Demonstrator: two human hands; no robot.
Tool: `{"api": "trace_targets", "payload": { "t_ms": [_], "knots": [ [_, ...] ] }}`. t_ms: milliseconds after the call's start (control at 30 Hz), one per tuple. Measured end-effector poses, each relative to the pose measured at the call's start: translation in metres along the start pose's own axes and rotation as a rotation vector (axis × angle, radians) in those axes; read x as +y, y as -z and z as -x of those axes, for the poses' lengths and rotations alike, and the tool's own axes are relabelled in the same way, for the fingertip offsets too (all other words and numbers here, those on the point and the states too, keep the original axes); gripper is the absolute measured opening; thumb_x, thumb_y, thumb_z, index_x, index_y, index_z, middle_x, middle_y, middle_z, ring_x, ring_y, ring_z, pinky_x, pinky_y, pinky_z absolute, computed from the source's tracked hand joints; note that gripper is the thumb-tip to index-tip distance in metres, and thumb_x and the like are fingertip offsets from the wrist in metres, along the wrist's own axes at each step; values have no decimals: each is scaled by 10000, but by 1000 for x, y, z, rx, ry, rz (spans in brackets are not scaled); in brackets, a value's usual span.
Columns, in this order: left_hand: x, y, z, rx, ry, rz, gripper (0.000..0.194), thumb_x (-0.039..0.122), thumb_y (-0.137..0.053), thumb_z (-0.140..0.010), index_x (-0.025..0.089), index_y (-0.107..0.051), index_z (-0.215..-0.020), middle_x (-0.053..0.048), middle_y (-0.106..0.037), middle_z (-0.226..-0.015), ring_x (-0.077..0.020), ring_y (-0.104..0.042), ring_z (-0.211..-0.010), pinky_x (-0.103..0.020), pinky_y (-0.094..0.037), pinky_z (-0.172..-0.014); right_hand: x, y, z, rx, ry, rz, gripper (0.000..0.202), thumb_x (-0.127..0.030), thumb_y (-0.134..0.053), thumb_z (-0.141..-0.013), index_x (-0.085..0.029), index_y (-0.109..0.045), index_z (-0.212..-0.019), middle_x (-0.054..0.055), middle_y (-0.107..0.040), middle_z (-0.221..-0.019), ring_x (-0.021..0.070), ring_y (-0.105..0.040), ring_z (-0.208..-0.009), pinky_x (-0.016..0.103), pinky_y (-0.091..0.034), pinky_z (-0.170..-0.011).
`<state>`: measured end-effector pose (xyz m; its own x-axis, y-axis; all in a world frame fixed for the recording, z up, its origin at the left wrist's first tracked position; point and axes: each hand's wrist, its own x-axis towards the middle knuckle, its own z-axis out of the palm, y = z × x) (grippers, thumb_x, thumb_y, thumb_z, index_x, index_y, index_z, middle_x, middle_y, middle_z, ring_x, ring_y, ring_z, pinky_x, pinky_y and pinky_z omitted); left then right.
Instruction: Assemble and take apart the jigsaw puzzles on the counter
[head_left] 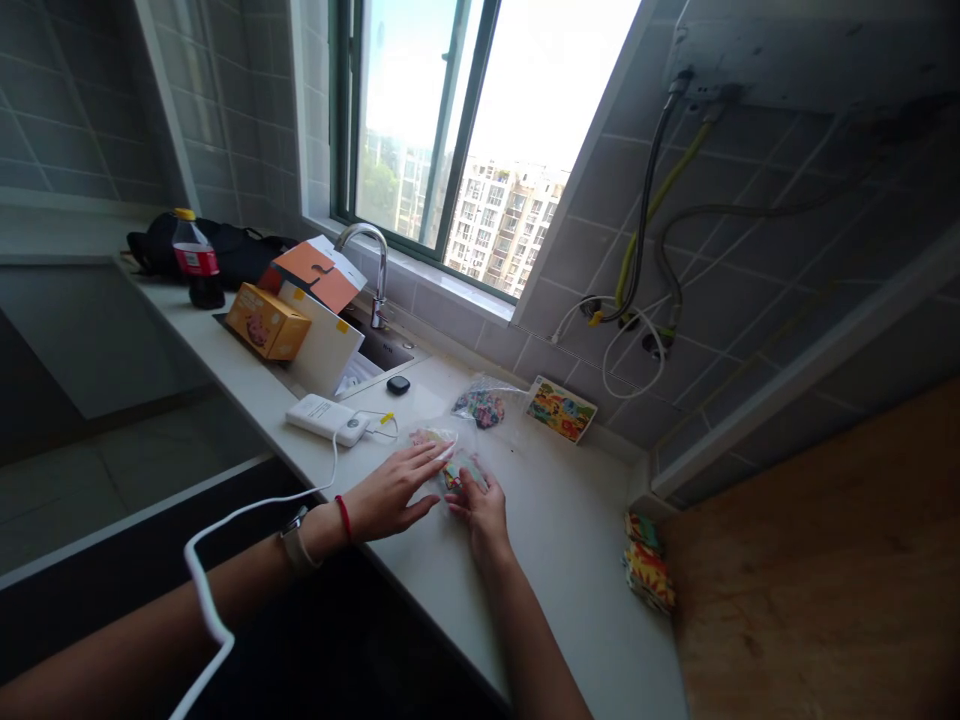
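My right hand (484, 510) is closed on a see-through plastic bag (454, 475) with small colourful pieces in it, low over the white counter. Beside it, my left hand (397, 488) is held flat with the fingers stretched out. Its fingertips reach to the bag's upper edge, near a second plastic bag with pinkish contents (431, 437); whether they touch either bag I cannot tell. Farther back lies another see-through bag, full of dark, multicoloured pieces (484, 405). A card with a bright cartoon picture (562, 410) leans against the tiled wall.
A white power bank (326, 418) with a white cable (202, 575) lies left of my hands. Behind it are a small black case (398, 384), a sink with a faucet (381, 270), an orange box (268, 322) and a cola bottle (196, 260). Colourful pieces (649, 565) are stacked at right.
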<state>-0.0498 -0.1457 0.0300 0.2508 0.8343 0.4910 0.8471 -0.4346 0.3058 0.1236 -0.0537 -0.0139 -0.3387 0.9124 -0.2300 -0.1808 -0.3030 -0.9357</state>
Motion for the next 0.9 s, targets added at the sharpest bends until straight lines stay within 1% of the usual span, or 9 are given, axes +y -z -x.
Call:
{"api": "trace_targets", "payload": {
  "t_ms": [67,133,233,367,533,667,733,800,900],
  "knots": [
    [-2,1,1,-7,-5,-22,823,224,-683,-861,217,-302,-1591,-142,-398,-1607,-325,-406,-1464,-536,-362,-1203,-1,3,2,-35,20,29,796,-531,-867,-662,-183,-559,-1308,102,-742,-1115,207,-755,-730,285,-621,-605],
    [-4,3,1,-19,3,-45,892,192,-727,-817,222,-289,-1594,-142,-375,-1619,-335,-376,-1481,-540,-347,-1210,-1,6,3,-46,71,100,898,-512,-876,-650,-193,-503,-1402,113,-730,-1173,236,-767,-793,319,-640,-681],
    [-7,5,3,-27,20,-62,868,152,-738,-797,231,-346,-1567,-140,-366,-1625,-331,-355,-1493,-530,-337,-1215,1,9,4,-71,147,195,1068,-478,-871,-662,-197,-344,-1547,116,-739,-1171,256,-772,-850,363,-642,-791],
    [-9,5,9,-12,24,-53,799,150,-734,-797,221,-417,-1526,-149,-406,-1601,-330,-371,-1484,-533,-342,-1207,2,12,5,-96,206,272,1093,-449,-836,-718,-181,-244,-1597,106,-761,-1124,266,-771,-915,398,-623,-877],
    [-8,5,14,-1,8,-7,745,147,-733,-800,232,-472,-1492,-140,-429,-1586,-323,-411,-1457,-518,-343,-1207,-3,13,7,-96,292,325,946,-437,-793,-770,-164,-334,-1551,89,-774,-1066,254,-764,-969,416,-580,-973],
    [-8,4,13,-11,1,-1,700,148,-735,-815,229,-500,-1468,-136,-456,-1567,-314,-445,-1430,-494,-361,-1194,-3,14,6,-81,330,310,817,-437,-780,-776,-172,-441,-1471,106,-754,-1143,257,-735,-1068,429,-552,-1020],
    [-7,1,10,9,4,3,603,166,-731,-836,249,-561,-1409,-114,-517,-1519,-305,-484,-1393,-485,-383,-1174,-2,16,5,-82,356,349,634,-447,-769,-783,-177,-584,-1326,114,-746,-1171,270,-724,-1081,440,-547,-1025],
    [-6,-3,5,30,12,-14,427,182,-723,-857,251,-656,-1274,-94,-602,-1424,-300,-550,-1314,-480,-417,-1132,-1,18,4,-101,377,394,428,-461,-743,-804,-185,-688,-1127,108,-757,-1128,272,-725,-1046,437,-554,-1006],
    [-4,-8,-3,32,27,-60,200,207,-694,-888,219,-717,-1087,-88,-678,-1258,-268,-639,-1142,-412,-489,-1005,0,20,3,-115,356,433,326,-470,-727,-808,-203,-719,-994,81,-768,-1026,246,-736,-904,401,-594,-889]
  ]
}}
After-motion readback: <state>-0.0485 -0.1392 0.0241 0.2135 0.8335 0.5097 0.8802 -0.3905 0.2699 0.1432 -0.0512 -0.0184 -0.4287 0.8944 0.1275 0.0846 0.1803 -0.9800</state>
